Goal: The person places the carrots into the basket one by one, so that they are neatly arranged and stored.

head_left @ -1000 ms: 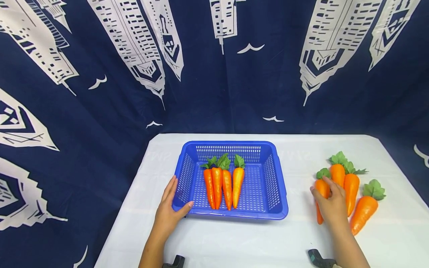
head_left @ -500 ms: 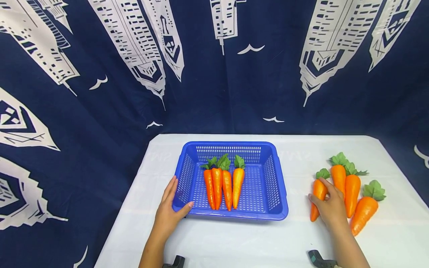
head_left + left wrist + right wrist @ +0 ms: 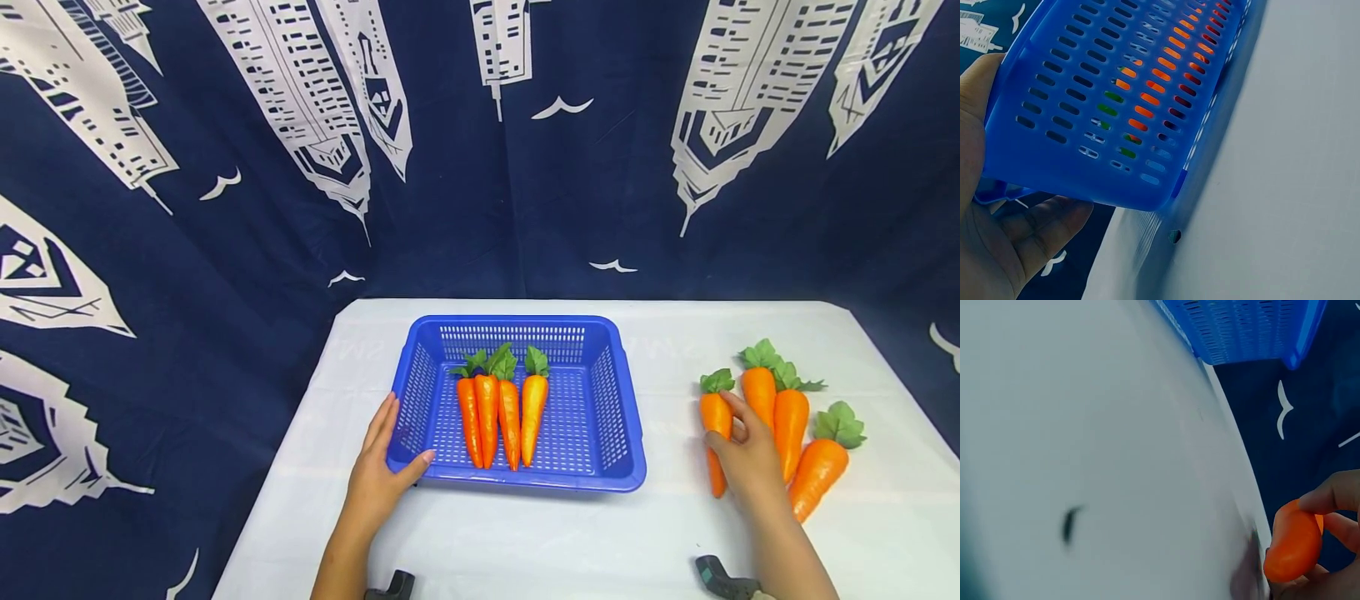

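Observation:
Around the near-left corner of the blue plastic basket [image 3: 525, 481], my left hand [image 3: 378, 475] rests with straight, spread fingers along the side and the thumb at the front rim. The left wrist view has that hand [image 3: 1029, 244] against the slotted basket wall [image 3: 1079, 169]. To the right, my right hand [image 3: 750, 454] pinches an orange carrot [image 3: 716, 410] with green leaves between thumb and fingers. In the right wrist view the carrot [image 3: 1294, 544] points its tapered end toward the camera, with the thumb on top. Part of its body is hidden behind the hand in the head view.
Several slim carrots [image 3: 487, 421] lie side by side inside the basket. Right of my right hand are three thicker leafy carrots [image 3: 820, 475], two of them partly behind the hand. The white tabletop [image 3: 555, 542] ends at a dark blue curtain [image 3: 465, 208] with white buildings.
The carrot in my right hand has shifted slightly left, away from the other three. Its tip swung left, then back, so it now stands nearly straight in view. My left hand stays still.

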Motion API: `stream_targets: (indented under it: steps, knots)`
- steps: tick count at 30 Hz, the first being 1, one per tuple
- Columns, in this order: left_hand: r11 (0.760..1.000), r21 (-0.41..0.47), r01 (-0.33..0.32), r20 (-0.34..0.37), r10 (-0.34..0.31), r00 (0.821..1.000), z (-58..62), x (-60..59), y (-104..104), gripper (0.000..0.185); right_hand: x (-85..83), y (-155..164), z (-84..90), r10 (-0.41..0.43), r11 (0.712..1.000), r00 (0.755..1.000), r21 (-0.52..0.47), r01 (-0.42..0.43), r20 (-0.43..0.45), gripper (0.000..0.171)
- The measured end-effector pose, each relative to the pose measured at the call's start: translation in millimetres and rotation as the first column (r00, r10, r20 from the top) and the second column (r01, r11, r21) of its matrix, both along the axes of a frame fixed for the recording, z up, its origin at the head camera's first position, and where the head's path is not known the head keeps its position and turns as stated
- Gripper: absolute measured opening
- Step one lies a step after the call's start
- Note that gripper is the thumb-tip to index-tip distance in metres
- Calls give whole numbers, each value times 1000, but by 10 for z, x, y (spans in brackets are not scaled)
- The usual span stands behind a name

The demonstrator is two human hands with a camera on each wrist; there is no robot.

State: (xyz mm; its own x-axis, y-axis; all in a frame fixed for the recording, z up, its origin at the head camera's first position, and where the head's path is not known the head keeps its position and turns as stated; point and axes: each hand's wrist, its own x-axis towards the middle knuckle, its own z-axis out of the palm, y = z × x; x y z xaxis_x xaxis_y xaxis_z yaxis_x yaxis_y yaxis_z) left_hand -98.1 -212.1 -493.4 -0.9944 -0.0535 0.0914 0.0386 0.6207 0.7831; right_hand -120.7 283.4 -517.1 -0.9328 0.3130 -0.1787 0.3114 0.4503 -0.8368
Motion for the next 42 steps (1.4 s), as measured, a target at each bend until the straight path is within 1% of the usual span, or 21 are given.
stream_targets:
  steps: [7, 11, 16, 21, 25, 32, 37, 42]
  knots:
    - [1000, 1, 5, 1, -5, 1000, 2, -7, 0, 96, 14, -47, 196, 5, 998, 1000, -70, -3, 29, 61]
    - [1000, 4, 9, 0, -9, 1000, 7, -5, 1, 96, 12, -93, 332, 29, 995, 1000, -96, -29, 7, 60]
    - [1000, 5, 8, 7, -8, 1000, 13, 0, -2, 97, -25, -157, 467, 72, 982, 994, -167, -86, -88, 63]
    - [1000, 13, 6, 9, -6, 1000, 7, 0, -9, 97, -75, -228, 585, 112, 957, 972, -241, -162, -208, 67]
    - [1000, 16, 4, 9, -4, 1000, 7, 1, -9, 97, -115, -309, 679, 162, 950, 952, -219, -221, -260, 69]
    - [1000, 18, 8, 4, -8, 1000, 17, 2, 2, 96, -168, -447, 837, 232, 940, 925, -175, -292, -301, 72]
    - [1000, 21, 5, 6, -5, 1000, 14, 4, 6, 96, -212, -535, 934, 272, 939, 913, -125, -322, -304, 74]
    - [1000, 24, 5, 9, -5, 1000, 9, 2, 3, 96, -283, -660, 1047, 312, 932, 907, -96, -350, -282, 77]
